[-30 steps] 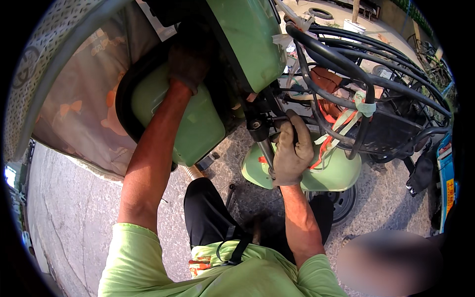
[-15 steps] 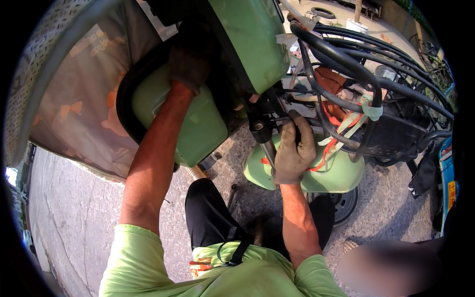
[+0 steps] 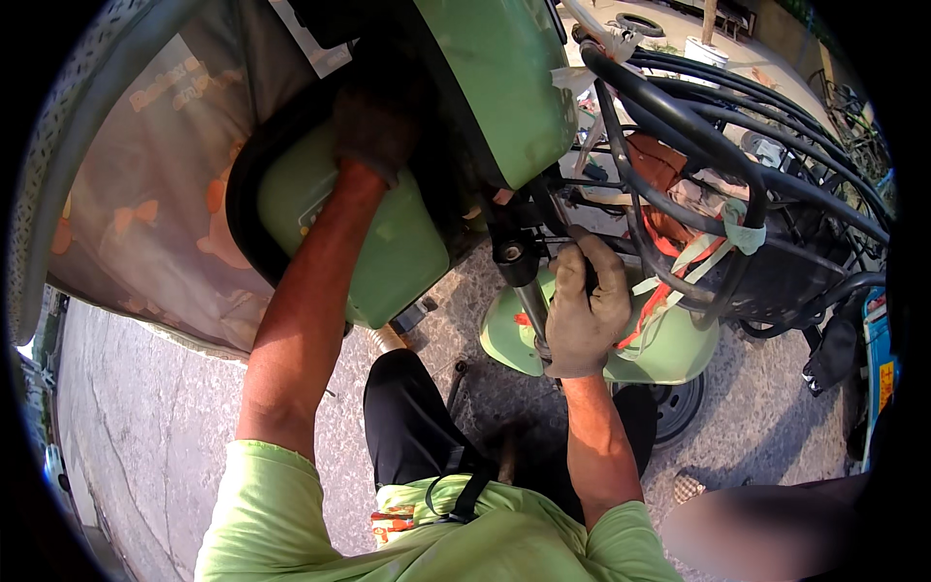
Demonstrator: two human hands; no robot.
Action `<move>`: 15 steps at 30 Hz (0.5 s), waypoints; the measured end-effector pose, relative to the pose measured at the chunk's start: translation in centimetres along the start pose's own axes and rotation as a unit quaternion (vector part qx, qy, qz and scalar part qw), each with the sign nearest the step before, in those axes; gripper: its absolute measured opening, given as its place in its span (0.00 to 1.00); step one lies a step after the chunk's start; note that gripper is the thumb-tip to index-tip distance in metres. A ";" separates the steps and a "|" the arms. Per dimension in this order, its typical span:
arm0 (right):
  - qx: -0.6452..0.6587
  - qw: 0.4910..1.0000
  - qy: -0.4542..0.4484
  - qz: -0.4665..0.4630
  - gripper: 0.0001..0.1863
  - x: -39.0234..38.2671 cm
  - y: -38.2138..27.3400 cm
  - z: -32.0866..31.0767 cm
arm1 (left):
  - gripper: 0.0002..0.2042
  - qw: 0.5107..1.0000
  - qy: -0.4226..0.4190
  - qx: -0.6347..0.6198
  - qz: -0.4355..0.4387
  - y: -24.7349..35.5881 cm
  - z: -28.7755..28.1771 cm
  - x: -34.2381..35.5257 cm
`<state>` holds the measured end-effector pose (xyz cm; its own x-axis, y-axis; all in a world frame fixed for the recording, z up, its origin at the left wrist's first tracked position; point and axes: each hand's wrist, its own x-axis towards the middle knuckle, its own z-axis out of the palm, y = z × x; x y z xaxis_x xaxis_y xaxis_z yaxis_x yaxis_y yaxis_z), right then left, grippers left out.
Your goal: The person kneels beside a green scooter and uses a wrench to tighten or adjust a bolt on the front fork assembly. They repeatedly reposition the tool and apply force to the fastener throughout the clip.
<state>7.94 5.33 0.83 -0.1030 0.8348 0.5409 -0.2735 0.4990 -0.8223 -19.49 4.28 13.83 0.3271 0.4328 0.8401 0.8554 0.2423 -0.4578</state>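
Observation:
My left hand (image 3: 378, 131), in a dark glove, reaches into a shadowed recess beside a green vehicle panel (image 3: 378, 262); its fingers are hidden. My right hand (image 3: 589, 310), in a soiled grey glove, is curled beside a metal fork tube (image 3: 531, 312), its fingertips at a thin dark part by the fork's black top (image 3: 514, 254); what it grips is unclear. Another green panel (image 3: 490, 78) rises above, and a green fender (image 3: 509, 335) lies behind the tube and hand.
A black wire basket (image 3: 708, 126) with tied red and white ribbons crowds the right. A printed fabric cover (image 3: 145, 213) hangs at left over pavement (image 3: 126, 407). A wheel (image 3: 676, 422) sits under the fender. At lower right are another person's checkered shoe (image 3: 690, 485) and a blurred area.
My right hand and the nearby parts have shifted slightly rightward and down in the picture, with the fingers still curled. My left hand stays in the recess. More of the checkered shoe shows.

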 end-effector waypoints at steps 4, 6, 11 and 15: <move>0.004 0.999 -0.011 -0.031 0.13 0.1 0.4 0.3 | 0.15 0.993 0.039 -0.061 -0.096 0.4 0.6 -0.2; -0.009 1.000 -0.029 0.000 0.13 0.4 -0.8 0.0 | 0.16 0.999 0.003 0.028 -0.016 0.4 -0.2 0.1; 0.060 0.997 -0.048 0.005 0.15 0.0 -0.5 0.2 | 0.15 0.998 -0.012 -0.010 -0.061 0.0 0.2 -0.6; -0.057 0.996 -0.060 0.024 0.15 -0.7 -1.7 -0.5 | 0.14 0.997 -0.023 -0.023 -0.073 0.2 -0.5 -0.6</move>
<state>8.94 3.98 1.81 -0.2294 0.8280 0.5116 -0.1560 0.4875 -0.8590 -19.37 3.63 13.37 0.1796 0.4357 0.8820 0.9107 0.2653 -0.3165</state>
